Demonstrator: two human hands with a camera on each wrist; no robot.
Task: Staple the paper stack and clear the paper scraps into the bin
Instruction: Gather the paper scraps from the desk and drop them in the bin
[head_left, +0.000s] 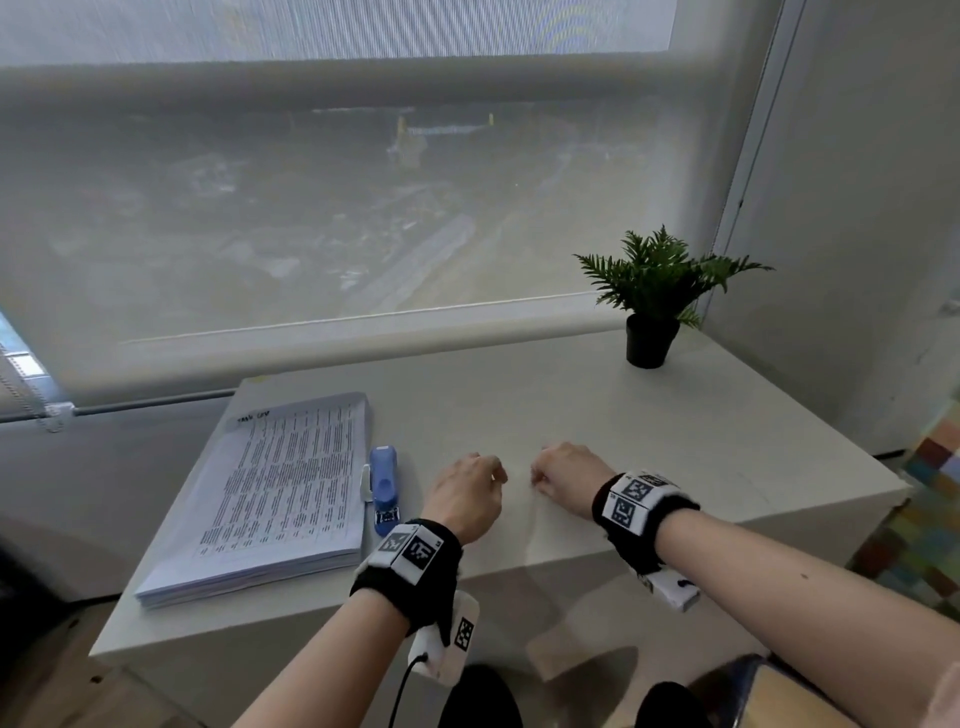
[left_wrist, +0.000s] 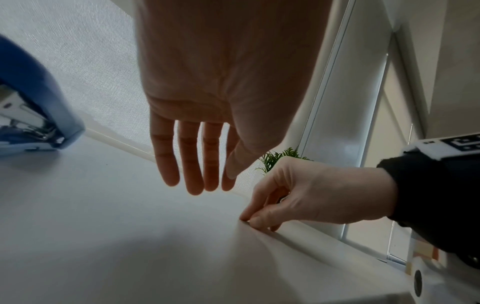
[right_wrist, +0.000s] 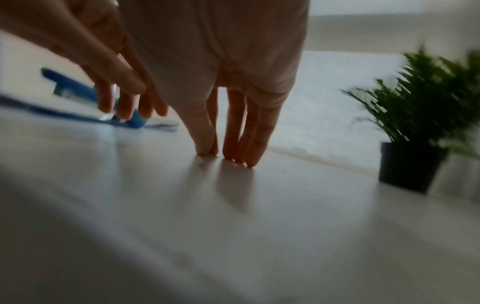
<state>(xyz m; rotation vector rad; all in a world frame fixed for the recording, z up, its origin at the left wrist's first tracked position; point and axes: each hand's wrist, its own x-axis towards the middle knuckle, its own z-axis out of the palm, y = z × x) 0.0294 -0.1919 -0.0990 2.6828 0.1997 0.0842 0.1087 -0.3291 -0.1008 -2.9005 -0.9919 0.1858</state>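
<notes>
Tabletop (head_left: 571, 415): stapler (head_left: 383, 488) beside paper stack (head_left: 280, 488). Right of stapler: my left grip (head_left: 467, 499) relaxed, apart; my right grip (head_left: 566, 475) pinched together on tabletop, contents indiscernible.

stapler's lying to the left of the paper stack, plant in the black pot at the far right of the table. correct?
Not quite. The stapler lies to the right of the paper stack, between the stack and the left hand; the head view shows it. The rest holds: the plant in its black pot stands at the far right of the table.
</notes>
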